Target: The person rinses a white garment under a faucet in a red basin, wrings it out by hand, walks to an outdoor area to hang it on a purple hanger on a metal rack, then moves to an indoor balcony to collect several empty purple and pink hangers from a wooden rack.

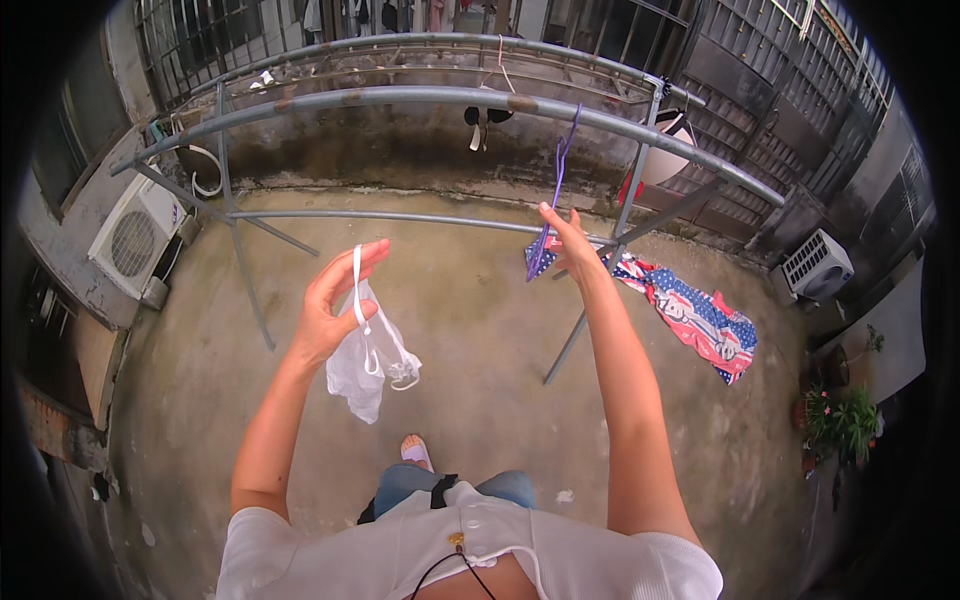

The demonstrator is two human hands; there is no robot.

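Observation:
A sheer white drawstring bag (pixel 360 367) hangs by its cord loop from my left hand (pixel 335 304), the cord passing over the fingers and thumb. My right hand (pixel 571 244) is raised with its fingers apart beside a purple wire hanger (pixel 559 176); whether it touches the hanger cannot be told. That hanger hangs from the front metal rail (pixel 420 96) of a drying rack. Behind the right hand and wrist, a red, white and blue printed cloth (pixel 694 319) with star patterns is partly hidden.
Slanting rack legs (pixel 251 289) and a low crossbar (pixel 360 216) stand ahead. A white wire hanger (pixel 502 64) and a dark item (pixel 486 118) hang farther back. Outdoor air-conditioner units are at left (pixel 135 236) and right (pixel 817 264). Potted plants (pixel 851 424) stand at lower right.

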